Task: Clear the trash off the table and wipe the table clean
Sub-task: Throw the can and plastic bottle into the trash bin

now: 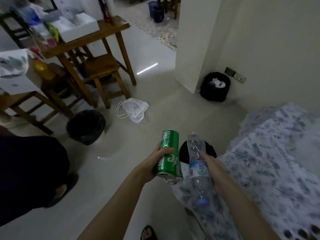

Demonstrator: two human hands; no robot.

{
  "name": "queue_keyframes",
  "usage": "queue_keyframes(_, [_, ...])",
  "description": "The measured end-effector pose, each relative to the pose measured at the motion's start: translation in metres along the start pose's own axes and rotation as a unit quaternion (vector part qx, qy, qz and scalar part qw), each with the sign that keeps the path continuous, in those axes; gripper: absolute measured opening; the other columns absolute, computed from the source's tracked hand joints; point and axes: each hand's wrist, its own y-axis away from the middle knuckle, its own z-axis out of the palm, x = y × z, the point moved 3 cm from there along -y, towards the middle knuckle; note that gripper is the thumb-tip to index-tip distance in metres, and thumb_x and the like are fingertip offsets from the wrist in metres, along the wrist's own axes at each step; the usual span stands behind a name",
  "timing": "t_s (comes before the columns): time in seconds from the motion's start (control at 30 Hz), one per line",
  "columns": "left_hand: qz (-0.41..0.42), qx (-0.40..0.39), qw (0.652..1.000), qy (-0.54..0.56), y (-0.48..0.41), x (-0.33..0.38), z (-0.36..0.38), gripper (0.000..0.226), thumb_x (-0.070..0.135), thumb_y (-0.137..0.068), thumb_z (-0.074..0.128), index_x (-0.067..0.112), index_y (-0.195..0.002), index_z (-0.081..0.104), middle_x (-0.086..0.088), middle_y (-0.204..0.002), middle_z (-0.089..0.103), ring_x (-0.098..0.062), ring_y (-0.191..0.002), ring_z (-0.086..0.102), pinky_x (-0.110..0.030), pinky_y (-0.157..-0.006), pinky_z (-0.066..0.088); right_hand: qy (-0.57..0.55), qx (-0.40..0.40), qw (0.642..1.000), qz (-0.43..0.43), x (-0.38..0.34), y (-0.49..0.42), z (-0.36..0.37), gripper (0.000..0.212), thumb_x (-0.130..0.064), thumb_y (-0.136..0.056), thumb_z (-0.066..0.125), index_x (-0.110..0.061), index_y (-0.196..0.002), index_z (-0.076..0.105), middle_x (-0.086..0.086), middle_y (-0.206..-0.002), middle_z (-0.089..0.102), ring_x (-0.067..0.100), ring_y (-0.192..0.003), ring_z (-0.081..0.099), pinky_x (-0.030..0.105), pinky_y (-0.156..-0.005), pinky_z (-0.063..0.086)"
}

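My left hand (156,163) grips a green soda can (170,156), held tilted with its top end toward me. My right hand (213,168) holds a crumpled clear plastic water bottle (198,163) with a blue cap pointing down toward me. Both are held over the floor, just in front of a black bin (184,153) that sits partly hidden behind them beside the bed. A wooden table (110,26) at the upper left carries white foam boxes, bottles and wrappers.
A black-lined bin (85,126) stands on the floor at left, another black bin (215,87) with white trash by the wall corner. A white plastic bag (133,110) lies on the floor. A wooden stool (102,70) sits under the table. A floral bedspread (268,161) fills the right.
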Motion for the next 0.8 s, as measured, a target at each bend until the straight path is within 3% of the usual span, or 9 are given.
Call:
queue_keyframes(0.1, [-0.006, -0.022, 1.0, -0.011, -0.035, 0.016, -0.001, 0.073, 0.033, -0.061, 0.075, 0.033, -0.127, 0.041, -0.018, -0.126, 0.059, -0.033, -0.104, 0.063, -0.045, -0.088, 0.054, -0.033, 0.01, 0.999, 0.038, -0.01, -0.022, 0.003, 0.037, -0.045, -0.082, 0.059, -0.012, -0.099, 0.064, 0.015, -0.076, 0.07, 0.026, -0.06, 0.066, 0.033, -0.057, 0.053])
queue_keyframes(0.2, [-0.024, -0.039, 0.999, -0.022, -0.079, 0.031, 0.003, 0.058, 0.027, -0.068, 0.071, 0.033, -0.12, 0.046, -0.016, -0.117, 0.063, -0.029, -0.094, 0.066, -0.039, -0.077, 0.059, -0.055, 0.026, 0.996, 0.06, -0.025, -0.055, -0.004, 0.024, -0.031, -0.088, 0.052, -0.01, -0.082, 0.062, 0.007, -0.052, 0.063, 0.02, -0.043, 0.058, 0.026, -0.049, 0.046])
queue_keyframes(0.3, [-0.044, -0.042, 0.998, -0.025, -0.128, 0.038, 0.002, 0.053, 0.025, -0.069, 0.069, 0.031, -0.117, 0.047, -0.014, -0.106, 0.065, -0.026, -0.085, 0.067, -0.036, -0.07, 0.059, -0.048, 0.046, 0.997, 0.046, -0.046, -0.098, -0.007, 0.031, -0.039, -0.08, 0.057, -0.011, -0.073, 0.066, 0.007, -0.056, 0.065, 0.022, -0.051, 0.062, 0.031, -0.058, 0.05])
queue_keyframes(0.43, [-0.076, -0.035, 0.996, -0.032, -0.203, 0.031, -0.012, 0.061, 0.026, -0.069, 0.07, 0.024, -0.125, 0.045, -0.014, -0.101, 0.068, -0.026, -0.08, 0.068, -0.036, -0.069, 0.059, -0.022, 0.095, 0.995, 0.031, -0.058, -0.174, -0.017, 0.033, -0.039, -0.087, 0.057, -0.009, -0.082, 0.069, 0.016, -0.086, 0.071, 0.033, -0.084, 0.068, 0.043, -0.082, 0.053])
queue_keyframes(0.53, [-0.114, -0.031, 0.993, -0.019, -0.249, 0.011, -0.024, 0.067, 0.027, -0.07, 0.072, 0.021, -0.13, 0.042, -0.018, -0.106, 0.067, -0.029, -0.082, 0.068, -0.038, -0.07, 0.059, -0.023, 0.104, 0.993, 0.057, -0.047, -0.222, -0.017, 0.029, -0.038, -0.085, 0.059, -0.009, -0.087, 0.065, 0.017, -0.089, 0.069, 0.032, -0.081, 0.067, 0.041, -0.077, 0.053])
queue_keyframes(0.67, [-0.137, -0.026, 0.99, -0.01, -0.311, -0.027, -0.042, 0.075, 0.026, -0.062, 0.079, 0.019, -0.129, 0.046, -0.022, -0.114, 0.065, -0.031, -0.086, 0.067, -0.039, -0.074, 0.059, -0.027, 0.118, 0.989, 0.083, -0.017, -0.282, -0.018, 0.049, -0.041, -0.077, 0.068, -0.005, -0.11, 0.059, 0.021, -0.1, 0.068, 0.035, -0.087, 0.069, 0.046, -0.079, 0.056])
queue_keyframes(0.8, [-0.157, -0.041, 0.986, -0.026, -0.373, -0.066, -0.056, 0.053, 0.021, -0.07, 0.076, 0.026, -0.117, 0.051, -0.013, -0.106, 0.069, -0.025, -0.085, 0.069, -0.035, -0.07, 0.057, -0.034, 0.149, 0.981, 0.12, 0.031, -0.338, -0.025, 0.026, -0.026, -0.089, 0.061, -0.006, -0.105, 0.057, 0.019, -0.094, 0.066, 0.031, -0.078, 0.065, 0.038, -0.069, 0.054])
